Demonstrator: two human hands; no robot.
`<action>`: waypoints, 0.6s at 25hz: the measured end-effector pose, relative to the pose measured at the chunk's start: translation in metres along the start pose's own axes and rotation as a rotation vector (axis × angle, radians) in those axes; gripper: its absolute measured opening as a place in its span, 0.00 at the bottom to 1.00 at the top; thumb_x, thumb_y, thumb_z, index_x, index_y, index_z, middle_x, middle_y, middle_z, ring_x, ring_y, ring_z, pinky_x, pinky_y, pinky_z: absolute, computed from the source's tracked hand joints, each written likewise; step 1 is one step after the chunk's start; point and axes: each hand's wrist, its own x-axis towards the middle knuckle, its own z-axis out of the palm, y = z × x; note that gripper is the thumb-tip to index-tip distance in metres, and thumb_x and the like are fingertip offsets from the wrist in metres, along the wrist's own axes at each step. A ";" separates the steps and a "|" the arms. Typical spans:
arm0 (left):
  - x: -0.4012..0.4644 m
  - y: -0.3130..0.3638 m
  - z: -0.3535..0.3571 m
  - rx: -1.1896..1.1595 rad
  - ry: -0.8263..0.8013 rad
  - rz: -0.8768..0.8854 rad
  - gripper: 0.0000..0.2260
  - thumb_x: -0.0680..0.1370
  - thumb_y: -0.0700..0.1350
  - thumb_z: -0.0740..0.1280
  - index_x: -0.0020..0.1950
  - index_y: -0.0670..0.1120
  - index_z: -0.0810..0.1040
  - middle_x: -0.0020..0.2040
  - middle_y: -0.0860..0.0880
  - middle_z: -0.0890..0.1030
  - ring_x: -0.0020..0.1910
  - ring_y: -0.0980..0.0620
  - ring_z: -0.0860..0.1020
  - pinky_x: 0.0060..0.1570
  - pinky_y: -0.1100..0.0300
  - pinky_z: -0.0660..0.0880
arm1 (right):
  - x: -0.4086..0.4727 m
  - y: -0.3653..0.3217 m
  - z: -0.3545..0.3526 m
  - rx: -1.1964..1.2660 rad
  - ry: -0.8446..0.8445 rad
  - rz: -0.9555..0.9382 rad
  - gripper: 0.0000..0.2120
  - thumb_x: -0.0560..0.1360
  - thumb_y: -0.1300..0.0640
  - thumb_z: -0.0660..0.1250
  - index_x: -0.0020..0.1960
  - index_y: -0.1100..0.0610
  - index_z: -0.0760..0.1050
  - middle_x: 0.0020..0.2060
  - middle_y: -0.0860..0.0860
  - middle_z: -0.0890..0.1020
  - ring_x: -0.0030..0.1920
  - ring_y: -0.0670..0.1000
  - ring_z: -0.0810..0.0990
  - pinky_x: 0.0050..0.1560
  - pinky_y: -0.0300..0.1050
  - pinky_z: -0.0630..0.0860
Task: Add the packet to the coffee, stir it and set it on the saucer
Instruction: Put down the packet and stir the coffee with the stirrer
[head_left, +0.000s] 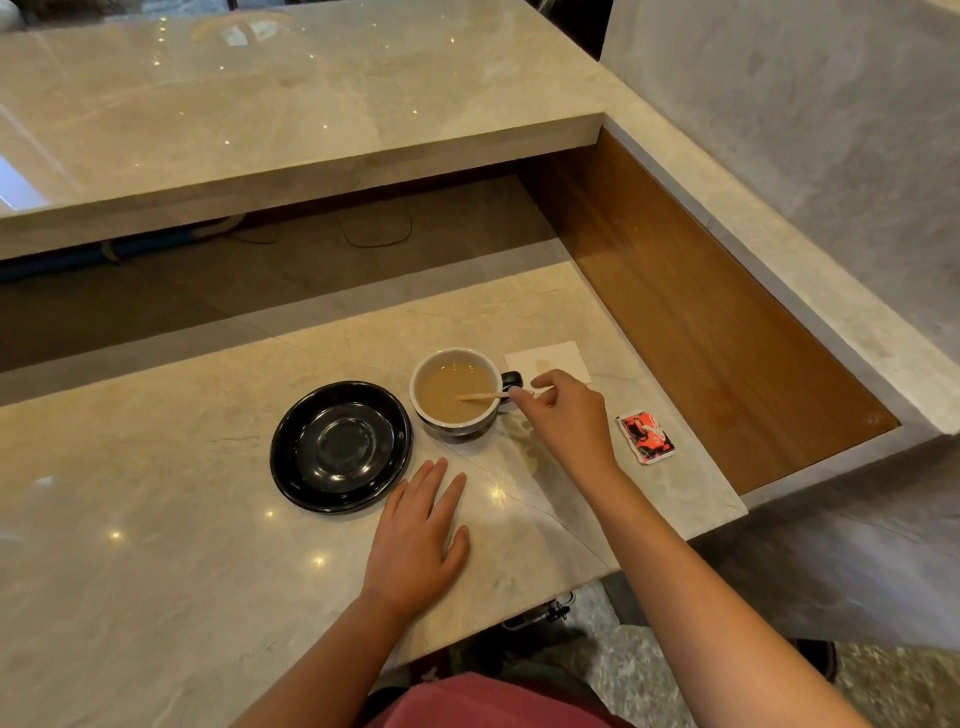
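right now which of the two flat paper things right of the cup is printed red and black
The packet, lying on the counter right of the right hand. The other, a plain white napkin behind the cup, has only a faint stain.

The desk (156, 519) is pale beige marble with faint grey veins, and its side panel (701, 332) is warm brown wood. The saucer (291, 467) is glossy black; the cup (457, 387) is white inside, dark outside, holding light tan coffee (447, 384). The packet (645, 437) is red with black-and-white markings, and the napkin (550, 358) is white with a faint tan stain.

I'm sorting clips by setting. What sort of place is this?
Probably a café or hotel bar counter: a two-level polished marble counter, a cup of milky coffee beside a black saucer, and a single-serve packet on the counter.
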 end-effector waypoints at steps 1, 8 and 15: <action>0.000 0.000 0.000 0.001 0.000 -0.001 0.25 0.76 0.55 0.56 0.72 0.46 0.68 0.72 0.43 0.66 0.71 0.46 0.60 0.69 0.52 0.51 | 0.003 -0.002 0.003 0.012 0.013 0.013 0.09 0.71 0.54 0.70 0.47 0.59 0.78 0.35 0.53 0.80 0.38 0.52 0.78 0.39 0.44 0.72; 0.000 -0.002 0.004 -0.012 -0.012 -0.013 0.25 0.77 0.55 0.56 0.72 0.48 0.66 0.73 0.44 0.64 0.72 0.47 0.58 0.69 0.50 0.51 | 0.009 -0.025 0.019 0.244 0.031 -0.059 0.03 0.70 0.64 0.67 0.40 0.59 0.79 0.36 0.52 0.82 0.39 0.49 0.79 0.43 0.45 0.77; 0.000 -0.002 0.003 -0.020 -0.010 -0.010 0.25 0.77 0.55 0.55 0.73 0.48 0.66 0.73 0.44 0.63 0.73 0.47 0.57 0.69 0.49 0.51 | 0.019 -0.034 0.019 0.283 -0.071 -0.167 0.06 0.74 0.63 0.64 0.47 0.60 0.81 0.41 0.52 0.82 0.44 0.51 0.81 0.45 0.44 0.78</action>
